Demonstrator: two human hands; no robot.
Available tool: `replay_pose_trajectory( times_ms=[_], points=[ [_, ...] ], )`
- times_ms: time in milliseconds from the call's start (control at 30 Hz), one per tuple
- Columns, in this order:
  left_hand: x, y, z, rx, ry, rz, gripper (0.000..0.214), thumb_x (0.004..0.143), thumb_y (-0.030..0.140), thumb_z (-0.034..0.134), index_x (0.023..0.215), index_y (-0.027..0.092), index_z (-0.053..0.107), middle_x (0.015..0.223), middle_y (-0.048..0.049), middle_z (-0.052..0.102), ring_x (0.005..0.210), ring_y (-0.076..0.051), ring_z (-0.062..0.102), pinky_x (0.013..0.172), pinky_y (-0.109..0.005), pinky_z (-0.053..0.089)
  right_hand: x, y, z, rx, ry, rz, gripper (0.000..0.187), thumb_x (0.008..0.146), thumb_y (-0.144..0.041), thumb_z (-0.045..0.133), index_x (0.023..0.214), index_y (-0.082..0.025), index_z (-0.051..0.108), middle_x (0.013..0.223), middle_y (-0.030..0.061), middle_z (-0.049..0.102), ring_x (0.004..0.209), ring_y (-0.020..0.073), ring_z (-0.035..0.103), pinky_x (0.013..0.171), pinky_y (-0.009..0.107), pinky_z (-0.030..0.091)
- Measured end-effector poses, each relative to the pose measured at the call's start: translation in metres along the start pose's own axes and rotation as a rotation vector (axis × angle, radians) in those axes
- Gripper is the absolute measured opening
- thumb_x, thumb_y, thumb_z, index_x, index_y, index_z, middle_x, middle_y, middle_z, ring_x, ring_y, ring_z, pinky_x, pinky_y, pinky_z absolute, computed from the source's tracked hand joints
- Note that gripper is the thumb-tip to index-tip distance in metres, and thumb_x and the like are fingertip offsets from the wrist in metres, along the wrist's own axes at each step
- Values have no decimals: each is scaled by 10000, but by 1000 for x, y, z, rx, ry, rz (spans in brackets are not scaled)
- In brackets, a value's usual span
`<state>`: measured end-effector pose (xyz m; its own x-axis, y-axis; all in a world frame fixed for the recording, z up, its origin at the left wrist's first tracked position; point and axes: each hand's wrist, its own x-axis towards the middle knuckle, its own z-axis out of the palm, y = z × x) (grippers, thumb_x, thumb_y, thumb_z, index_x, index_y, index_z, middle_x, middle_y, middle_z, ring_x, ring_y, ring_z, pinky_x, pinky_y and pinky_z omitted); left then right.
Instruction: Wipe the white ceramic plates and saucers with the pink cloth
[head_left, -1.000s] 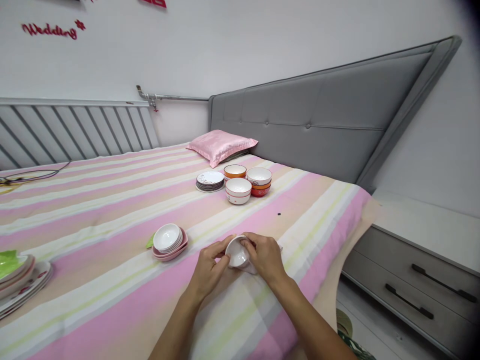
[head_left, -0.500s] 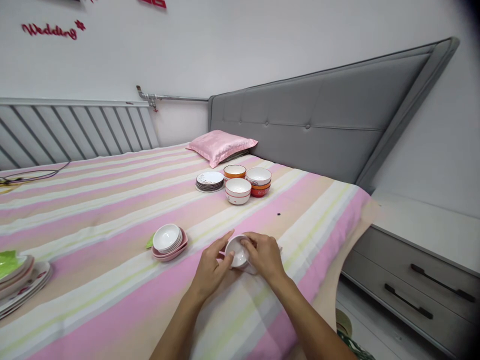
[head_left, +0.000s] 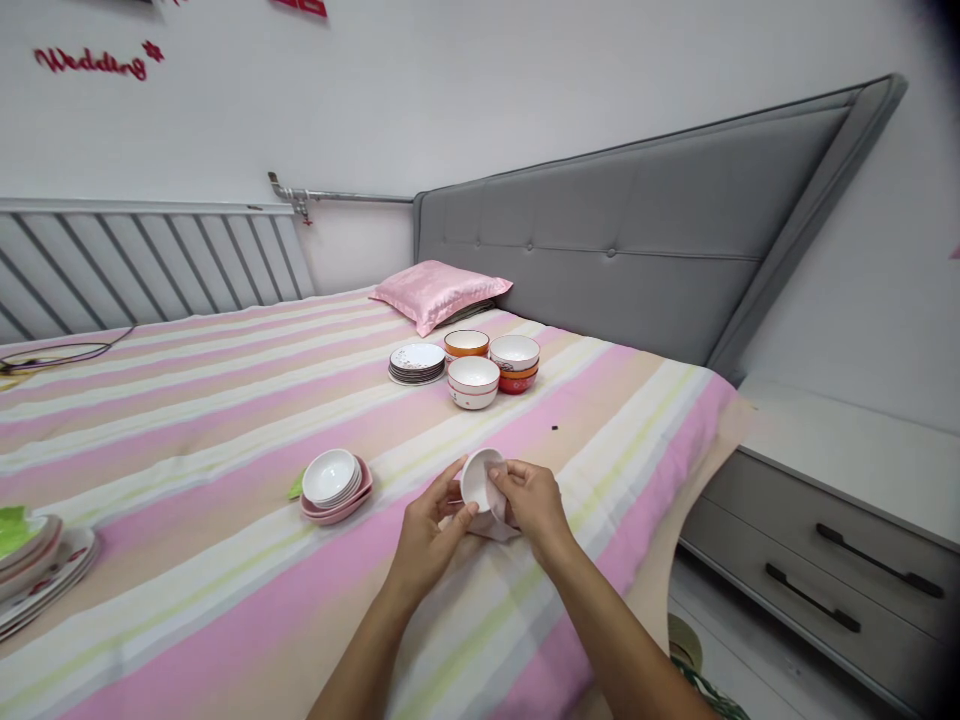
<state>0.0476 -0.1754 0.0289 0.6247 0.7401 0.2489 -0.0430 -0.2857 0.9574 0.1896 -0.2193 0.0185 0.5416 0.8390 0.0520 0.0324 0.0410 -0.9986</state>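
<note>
A small white bowl [head_left: 477, 477] is tipped on edge above the striped bedsheet [head_left: 225, 400], its opening turned to the left. My left hand [head_left: 427, 535] grips its lower left rim with curled fingers. My right hand [head_left: 529, 497] presses a white cloth [head_left: 496, 520] against the bowl's rim and right side, fingers closed on the cloth. Both hands hover just over the bed, near its right edge.
A stack of small white dishes on pink ones [head_left: 335, 482] lies to the left. Further back stand a plate stack [head_left: 417, 362] and several bowls [head_left: 474, 380]. A pink pillow [head_left: 441, 290], grey headboard [head_left: 637, 240], nightstand [head_left: 825, 520] and plates at far left [head_left: 37, 565] are around.
The bowl has been raised a little and tipped more upright. My right hand's fingers with the cloth have shifted onto its rim. The view has shifted slightly.
</note>
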Motion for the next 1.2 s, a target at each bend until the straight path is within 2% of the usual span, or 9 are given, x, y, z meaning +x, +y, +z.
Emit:
replay_pose_trajectory(
  times_ms=[167, 333, 433, 667, 867, 1000, 1133, 1200],
  points=[
    [0, 0, -5, -27, 6, 12, 549, 796, 295, 538, 1315, 184, 395, 1163, -93, 568, 1007, -213, 542, 856, -340, 445, -1, -5, -1, -86, -15, -105, 252, 748, -343, 510, 792, -141, 654, 717, 50, 684, 690, 183, 632, 576, 229, 457],
    [0, 2, -12, 149, -20, 45, 505, 819, 340, 494, 1299, 198, 425, 1189, -106, 549, 1056, -232, 502, 892, -361, 415, -2, -9, 0, -183, -23, -168, 231, 759, -293, 495, 842, -164, 668, 715, 37, 683, 692, 175, 636, 626, 240, 470],
    [0, 5, -16, 229, -64, 66, 488, 849, 337, 445, 1320, 225, 388, 1223, -97, 516, 1048, -214, 491, 918, -359, 382, -3, -10, -1, -279, -14, -206, 230, 771, -276, 483, 867, -185, 671, 727, 29, 684, 693, 170, 635, 643, 242, 469],
    [-3, 13, -25, 332, -189, 37, 474, 878, 332, 378, 1343, 251, 338, 1036, -77, 557, 945, -196, 484, 910, -378, 366, -10, -14, 0, -585, 10, -317, 235, 811, -262, 451, 911, -239, 663, 798, 16, 696, 710, 164, 627, 655, 236, 442],
    [-5, 17, -31, 331, -204, 10, 459, 879, 341, 367, 1330, 257, 364, 1052, -74, 573, 969, -203, 486, 929, -387, 350, -15, -18, 4, -747, -62, -412, 244, 834, -235, 441, 931, -284, 660, 779, -5, 698, 685, 142, 623, 620, 208, 401],
    [-4, 17, -29, 346, -167, 31, 442, 881, 344, 358, 1309, 246, 402, 1056, -73, 589, 992, -205, 498, 927, -381, 354, -16, -19, 5, -762, -91, -440, 236, 830, -235, 454, 919, -297, 663, 781, -10, 700, 698, 142, 626, 642, 210, 405],
    [-4, 17, -20, 350, -88, -1, 488, 861, 368, 399, 1328, 230, 370, 1007, -70, 605, 896, -196, 533, 826, -354, 415, -14, -20, 3, -678, -43, -366, 234, 825, -263, 451, 919, -274, 665, 787, 2, 699, 698, 153, 630, 633, 221, 428],
    [-4, 16, -14, 257, -76, -40, 553, 838, 365, 450, 1353, 212, 319, 1012, -71, 610, 866, -191, 552, 778, -334, 439, -12, -19, 2, -601, -6, -326, 235, 819, -281, 452, 909, -248, 666, 781, 12, 697, 694, 159, 632, 636, 228, 443]
  ],
)
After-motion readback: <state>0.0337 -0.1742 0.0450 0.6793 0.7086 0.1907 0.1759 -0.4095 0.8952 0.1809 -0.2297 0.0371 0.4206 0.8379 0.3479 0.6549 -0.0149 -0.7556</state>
